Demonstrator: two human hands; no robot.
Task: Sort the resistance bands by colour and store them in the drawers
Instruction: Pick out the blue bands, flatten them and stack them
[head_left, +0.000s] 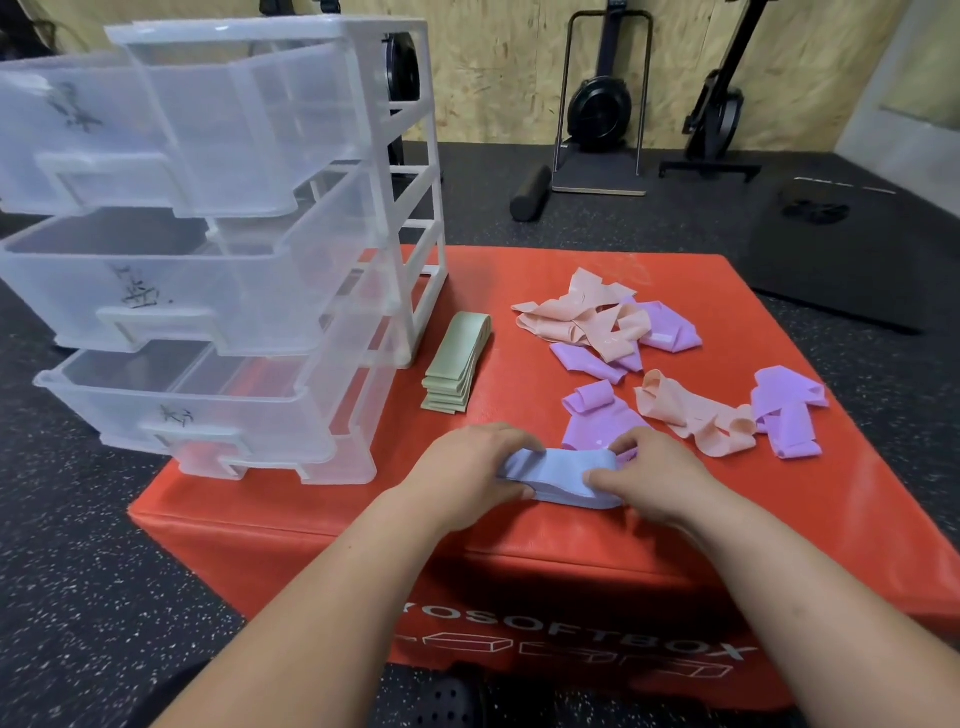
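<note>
A stack of light blue bands (558, 475) lies on the red soft box (519, 535) near its front edge. My left hand (467, 470) grips its left end and my right hand (647, 480) pinches its right end. A neat pile of green bands (457, 371) lies beside the clear drawer unit (223, 249), whose drawers are pulled out. Loose pink bands (592, 317) and purple bands (789, 410) are scattered over the right half of the box.
The drawer unit stands on the box's left corner and overhangs it. Behind, on the black rubber floor, are a foam roller (531, 193), a black mat (841, 249) and exercise machines (602, 104) against the plywood wall.
</note>
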